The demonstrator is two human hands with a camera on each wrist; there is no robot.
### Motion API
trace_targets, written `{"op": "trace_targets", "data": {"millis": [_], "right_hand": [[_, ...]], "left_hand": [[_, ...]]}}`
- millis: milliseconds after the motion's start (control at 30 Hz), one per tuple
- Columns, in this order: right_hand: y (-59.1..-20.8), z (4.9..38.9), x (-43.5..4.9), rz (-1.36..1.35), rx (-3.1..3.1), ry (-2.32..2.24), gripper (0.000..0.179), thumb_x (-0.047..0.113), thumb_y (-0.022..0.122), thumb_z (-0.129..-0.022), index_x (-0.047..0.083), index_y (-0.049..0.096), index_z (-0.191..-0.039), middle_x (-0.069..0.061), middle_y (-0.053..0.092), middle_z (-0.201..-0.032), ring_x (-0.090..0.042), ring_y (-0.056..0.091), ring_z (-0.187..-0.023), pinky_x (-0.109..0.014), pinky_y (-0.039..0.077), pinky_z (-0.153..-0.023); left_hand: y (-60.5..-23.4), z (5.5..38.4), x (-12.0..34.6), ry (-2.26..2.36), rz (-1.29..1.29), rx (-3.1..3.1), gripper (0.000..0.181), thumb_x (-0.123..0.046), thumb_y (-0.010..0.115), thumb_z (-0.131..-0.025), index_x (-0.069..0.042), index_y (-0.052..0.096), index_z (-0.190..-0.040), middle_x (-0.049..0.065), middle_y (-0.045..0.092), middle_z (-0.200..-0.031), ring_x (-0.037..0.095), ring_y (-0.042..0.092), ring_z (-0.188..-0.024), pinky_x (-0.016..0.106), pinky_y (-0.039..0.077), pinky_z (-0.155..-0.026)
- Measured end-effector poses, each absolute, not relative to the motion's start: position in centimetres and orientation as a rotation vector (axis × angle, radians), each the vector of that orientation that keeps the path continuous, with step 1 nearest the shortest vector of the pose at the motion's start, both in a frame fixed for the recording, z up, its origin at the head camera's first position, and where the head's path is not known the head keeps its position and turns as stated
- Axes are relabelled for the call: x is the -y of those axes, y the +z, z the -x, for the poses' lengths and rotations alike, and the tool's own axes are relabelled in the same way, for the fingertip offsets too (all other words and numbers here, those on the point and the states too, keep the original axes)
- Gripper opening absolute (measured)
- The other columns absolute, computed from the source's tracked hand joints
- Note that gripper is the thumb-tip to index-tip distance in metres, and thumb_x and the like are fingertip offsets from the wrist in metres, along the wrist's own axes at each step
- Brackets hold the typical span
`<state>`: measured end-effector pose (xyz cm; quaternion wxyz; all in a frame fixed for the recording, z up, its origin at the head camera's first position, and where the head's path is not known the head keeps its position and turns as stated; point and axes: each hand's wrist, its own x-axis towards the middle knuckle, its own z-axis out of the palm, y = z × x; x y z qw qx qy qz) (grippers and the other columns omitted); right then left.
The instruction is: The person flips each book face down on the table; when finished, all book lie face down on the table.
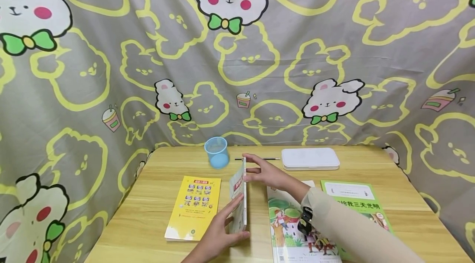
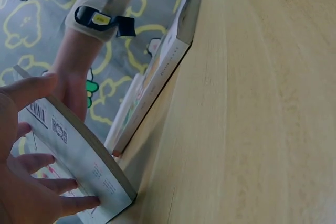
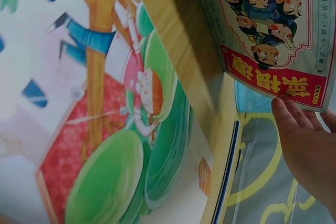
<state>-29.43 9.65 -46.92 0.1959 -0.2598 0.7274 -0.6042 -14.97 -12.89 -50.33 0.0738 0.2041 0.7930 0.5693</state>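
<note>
Both hands hold a thin paperback book on its edge above the middle of the table. My left hand grips its near end; in the left wrist view the thumb lies over an edge and the fingers spread across the pale back cover with a barcode. At the far end my right hand holds the book by its edge. The right wrist view shows the front cover, with cartoon figures and a red title band, and fingertips at its border.
A yellow book lies to the left. On the right are an illustrated book, partly under the right forearm, and a green book. Along the back stand a blue cup, a dark pencil and a white case.
</note>
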Motion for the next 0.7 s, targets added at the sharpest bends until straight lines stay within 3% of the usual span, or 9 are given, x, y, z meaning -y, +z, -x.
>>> {"op": "trace_targets", "data": {"millis": [233,467,700], "right_hand": [[-47.0,29.1,-10.4,0.711,-2.078,-1.653,0.088,0.024,0.076,-0.096,0.016,0.023,-0.165,-0.014,0.023,-0.17,-0.04,0.04,-0.148,-0.054,0.045,-0.112],[-47.5,28.9,-11.1,0.707,-2.098,-1.621,0.087,0.022,0.073,-0.098,0.012,0.019,-0.165,-0.018,0.023,-0.169,-0.041,0.039,-0.148,-0.053,0.047,-0.111],[-47.5,28.5,-11.5,0.72,-2.128,-1.587,0.088,0.023,0.073,-0.099,0.008,0.017,-0.165,-0.02,0.019,-0.17,-0.045,0.038,-0.147,-0.051,0.049,-0.11]], "left_hand": [[-50.7,15.1,12.8,1.635,-0.661,-2.427,0.09,-0.023,0.086,-0.084,-0.032,0.038,-0.16,0.005,0.03,-0.168,0.041,0.026,-0.152,0.07,0.03,-0.115],[-51.1,15.3,13.0,1.578,-0.685,-2.446,0.09,-0.026,0.086,-0.084,-0.03,0.038,-0.16,-0.005,0.032,-0.167,0.037,0.027,-0.152,0.054,0.029,-0.121],[-51.2,15.4,13.1,1.57,-0.718,-2.437,0.086,-0.025,0.084,-0.086,-0.026,0.04,-0.16,0.0,0.033,-0.167,0.038,0.028,-0.152,0.043,0.028,-0.123]]}}
